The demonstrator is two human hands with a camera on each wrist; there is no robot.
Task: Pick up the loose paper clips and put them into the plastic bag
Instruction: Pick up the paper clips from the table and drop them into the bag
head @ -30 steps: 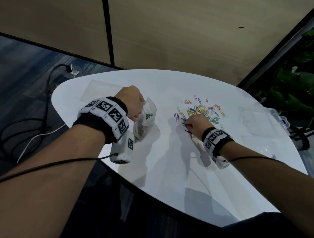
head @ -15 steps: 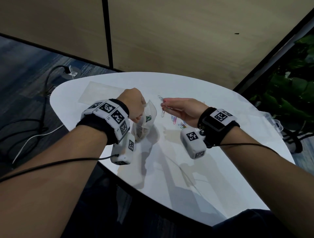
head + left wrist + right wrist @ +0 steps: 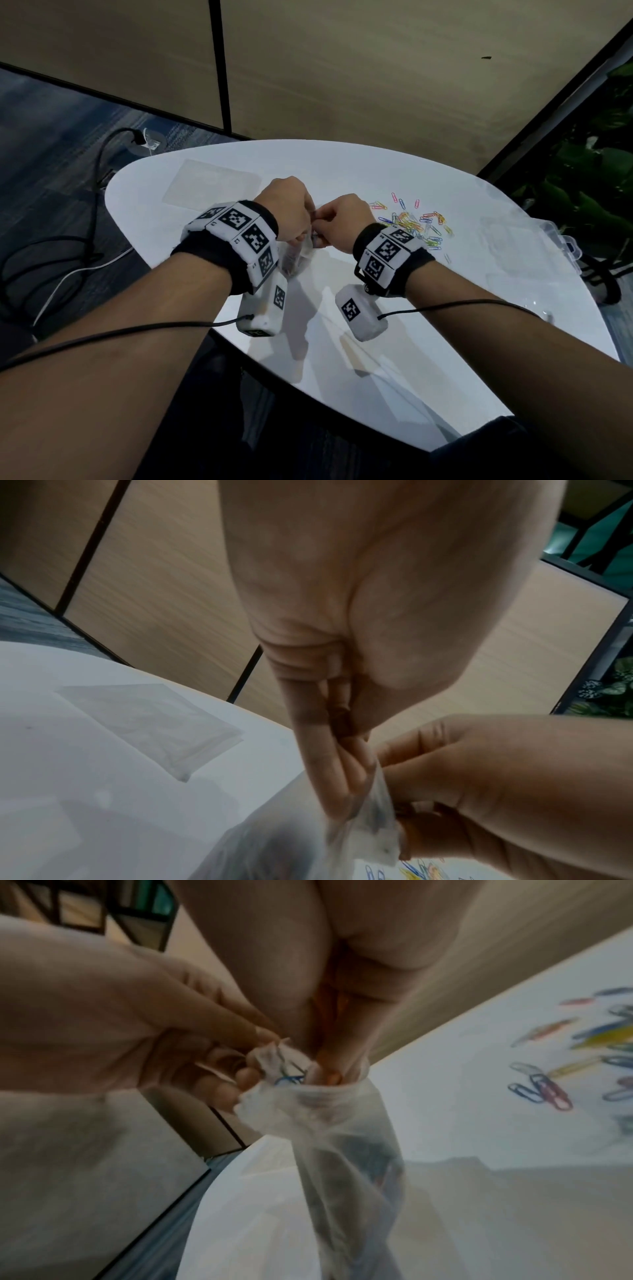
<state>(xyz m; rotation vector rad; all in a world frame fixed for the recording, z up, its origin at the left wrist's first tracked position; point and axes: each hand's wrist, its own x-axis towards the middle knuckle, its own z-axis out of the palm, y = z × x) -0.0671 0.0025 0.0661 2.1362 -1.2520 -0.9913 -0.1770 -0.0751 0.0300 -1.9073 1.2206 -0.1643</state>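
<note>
A small clear plastic bag [image 3: 298, 255] hangs over the white table [image 3: 394, 359], with dark clips showing through its lower part. My left hand [image 3: 303, 230] pinches the bag's rim [image 3: 371, 823] and holds it up. My right hand [image 3: 321, 233] has its fingertips [image 3: 330, 1073] pushed into the bag's mouth, with a blue paper clip [image 3: 289, 1079] beside them. Loose coloured paper clips [image 3: 419, 224] lie in a pile just right of my right wrist; they are seen again in the right wrist view [image 3: 548, 1092].
A flat empty plastic bag [image 3: 212, 185] lies on the far left of the table. A clear plastic box [image 3: 534, 246] sits at the table's right edge. Cables lie on the floor [image 3: 68, 240] at left; plants [image 3: 589, 178] stand at right.
My right hand left the clip pile, carried a few clips leftwards through the air, and now has its fingertips in the bag's mouth. My left hand kept holding the bag.
</note>
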